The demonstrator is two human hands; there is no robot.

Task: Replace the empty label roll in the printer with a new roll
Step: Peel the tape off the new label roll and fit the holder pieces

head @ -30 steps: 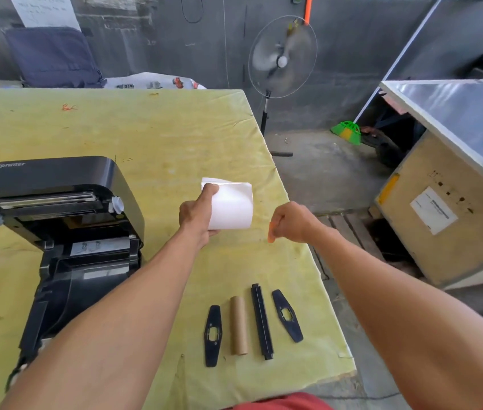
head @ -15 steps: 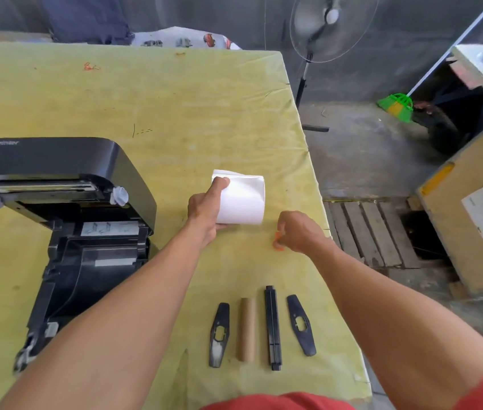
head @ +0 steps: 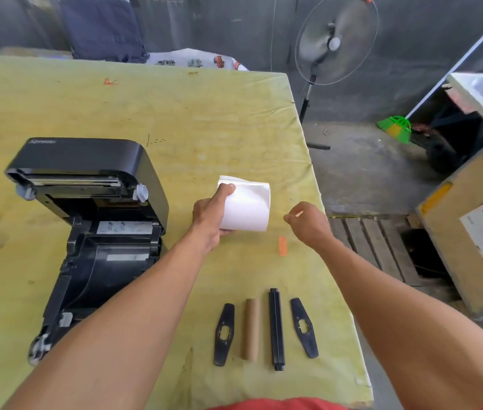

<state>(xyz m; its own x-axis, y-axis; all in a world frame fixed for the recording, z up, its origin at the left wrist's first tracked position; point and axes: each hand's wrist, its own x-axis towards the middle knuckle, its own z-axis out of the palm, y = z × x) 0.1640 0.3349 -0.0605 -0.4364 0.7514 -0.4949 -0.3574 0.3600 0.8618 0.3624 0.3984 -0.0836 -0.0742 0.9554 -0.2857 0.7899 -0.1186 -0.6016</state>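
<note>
Fingers (head: 225, 191) of left hand (head: 208, 216) wrap the new roll (head: 246, 206) above the table (head: 204, 128), axis left-right; right hand (head: 308, 223) pinched shut beside its right end, spindle (head: 276, 329) lies nearer that hand, open printer (head: 92, 220) left.

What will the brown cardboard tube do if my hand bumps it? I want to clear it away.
The cardboard tube is round and lies on its side, so it would probably roll sideways toward the black guide or spindle. It looks hollow, so likely light and easy to crush.
</note>
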